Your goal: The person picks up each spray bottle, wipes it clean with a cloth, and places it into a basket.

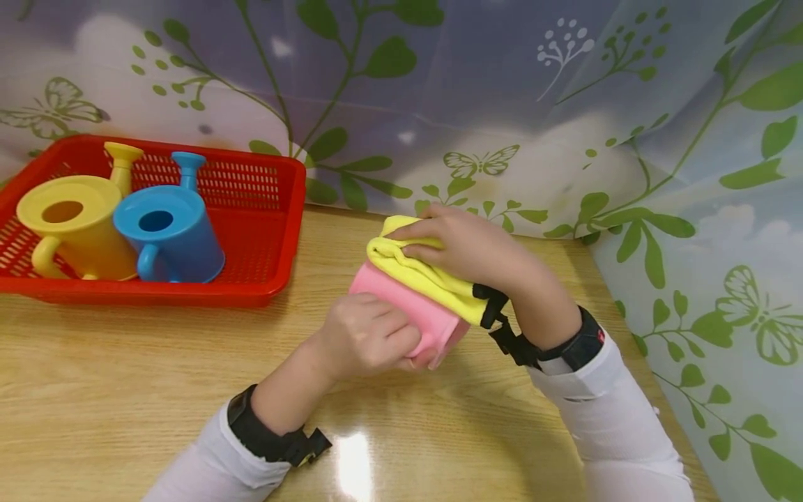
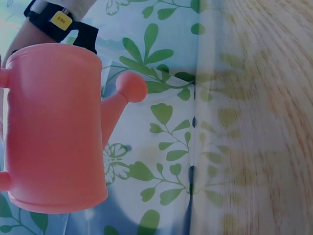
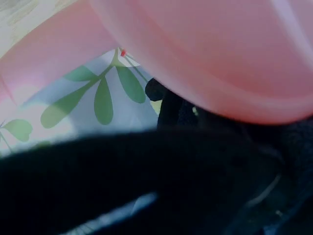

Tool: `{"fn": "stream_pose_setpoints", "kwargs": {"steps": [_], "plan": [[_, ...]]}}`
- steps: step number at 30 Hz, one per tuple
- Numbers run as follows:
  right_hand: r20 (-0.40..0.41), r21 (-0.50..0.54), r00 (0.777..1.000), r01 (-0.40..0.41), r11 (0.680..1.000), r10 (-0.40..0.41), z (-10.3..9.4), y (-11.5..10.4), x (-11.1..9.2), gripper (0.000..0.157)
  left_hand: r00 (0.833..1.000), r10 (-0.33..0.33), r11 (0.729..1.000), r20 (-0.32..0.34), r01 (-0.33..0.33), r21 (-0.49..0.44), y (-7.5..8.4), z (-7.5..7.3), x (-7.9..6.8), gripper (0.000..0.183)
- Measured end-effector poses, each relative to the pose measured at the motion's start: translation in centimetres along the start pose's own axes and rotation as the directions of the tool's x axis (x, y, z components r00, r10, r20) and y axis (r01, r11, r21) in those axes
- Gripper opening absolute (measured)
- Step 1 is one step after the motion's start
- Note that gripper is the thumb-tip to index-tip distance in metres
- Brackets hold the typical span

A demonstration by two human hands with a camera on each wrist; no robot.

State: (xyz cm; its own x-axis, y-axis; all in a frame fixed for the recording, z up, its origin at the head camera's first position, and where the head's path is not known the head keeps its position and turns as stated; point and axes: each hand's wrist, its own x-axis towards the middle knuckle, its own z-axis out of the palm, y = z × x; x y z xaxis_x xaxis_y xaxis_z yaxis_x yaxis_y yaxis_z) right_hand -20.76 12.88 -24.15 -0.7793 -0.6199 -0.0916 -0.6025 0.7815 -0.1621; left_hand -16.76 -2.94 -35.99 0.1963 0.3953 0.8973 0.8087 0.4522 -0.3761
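A pink watering can (image 1: pixel 410 307) is tilted above the table in the head view. My left hand (image 1: pixel 370 335) grips it on the near side with curled fingers, where its handle is hidden. The left wrist view shows the can's body (image 2: pixel 56 127) and its spout (image 2: pixel 115 112) with a round head. My right hand (image 1: pixel 470 244) holds a folded yellow cloth (image 1: pixel 433 279) with black trim against the can's upper side, fingers bent over the cloth. In the right wrist view the pink can (image 3: pixel 220 58) fills the top, with dark, blurred material below it.
A red plastic basket (image 1: pixel 263 291) stands at the left of the wooden table (image 1: pixel 157 390). Inside it are a yellow watering can (image 1: pixel 94 237) and a blue watering can (image 1: pixel 182 237). A leaf-patterned curtain (image 1: pixel 477 104) borders the table at the back and right.
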Motion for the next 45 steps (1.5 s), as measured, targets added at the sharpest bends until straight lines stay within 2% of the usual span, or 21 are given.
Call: {"fn": "stream_pose_setpoints", "kwargs": {"steps": [5,10,14,18,22,34,40,45], "plan": [[-0.011,0.034,1.0,0.007,0.999,-0.007,0.3,0.1,0.9,0.034,1.0,0.01,1.0,-0.024,-0.01,0.002,0.0,0.2,0.0,0.034],[-0.051,0.118,0.999,0.004,0.993,0.002,0.9,0.4,1.8,0.034,0.999,0.013,1.0,-0.041,-0.013,0.006,0.0,0.2,0.1,0.034],[-0.067,0.185,0.997,-0.013,0.983,0.026,1.3,0.8,1.9,0.035,0.999,0.004,1.0,-0.035,-0.004,0.008,0.1,0.1,0.1,0.032],[-0.062,0.203,0.998,-0.005,0.979,0.018,1.3,1.0,1.7,0.035,0.999,0.004,1.0,-0.032,-0.004,0.001,0.2,0.1,0.1,0.032],[-0.054,0.2,0.999,0.006,0.98,0.005,1.2,1.2,1.3,0.035,0.999,0.008,1.0,-0.037,-0.008,-0.004,0.0,0.1,0.1,0.033],[-0.001,0.247,0.999,-0.042,0.968,0.044,0.9,2.5,-0.7,0.035,0.997,0.011,1.0,-0.078,-0.01,0.024,-0.4,0.1,0.0,0.034],[0.002,0.251,1.0,-0.025,0.968,0.025,0.5,2.8,-1.5,0.034,0.995,0.025,0.999,-0.099,-0.022,0.027,-0.6,0.0,-0.1,0.034],[0.007,0.257,1.0,-0.012,0.966,0.01,0.0,3.1,-2.7,0.033,0.989,0.041,0.998,-0.142,-0.034,0.046,-0.8,0.1,-0.2,0.036]]}}
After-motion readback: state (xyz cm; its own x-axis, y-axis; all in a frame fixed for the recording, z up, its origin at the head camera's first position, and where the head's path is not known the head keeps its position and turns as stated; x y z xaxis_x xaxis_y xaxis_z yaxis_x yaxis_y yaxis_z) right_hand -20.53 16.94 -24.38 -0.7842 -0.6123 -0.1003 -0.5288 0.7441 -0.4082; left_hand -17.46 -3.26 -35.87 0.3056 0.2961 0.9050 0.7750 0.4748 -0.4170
